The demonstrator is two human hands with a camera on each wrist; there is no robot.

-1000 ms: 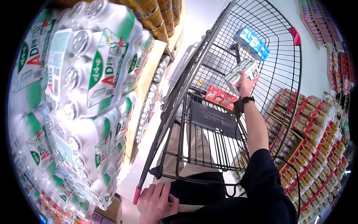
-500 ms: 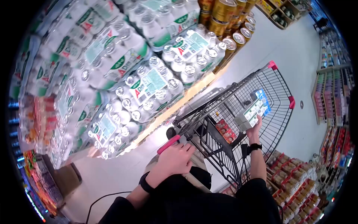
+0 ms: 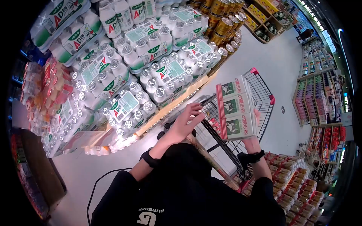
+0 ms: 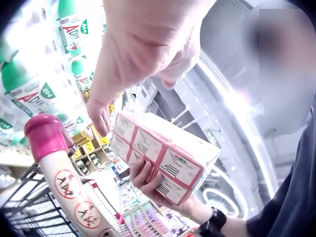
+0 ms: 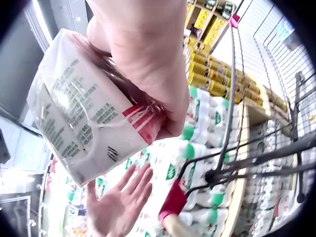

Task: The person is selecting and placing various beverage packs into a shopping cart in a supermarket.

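Head view — shop aisle, pale floor (image 3: pixel 273 52), bottle stacks (image 3: pixel 151 64); right hand (image 3: pixel 250 142) grips carton pack (image 3: pixel 235 109), left hand (image 3: pixel 185 123) splayed.

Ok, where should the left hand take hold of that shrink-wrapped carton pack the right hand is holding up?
Probably the free left long edge of the carton pack, mid-height, coming from the left. The right hand holds only its lower end, and the open left hand sits on that side. The flat block suits a grip with thumb in front, fingers behind.
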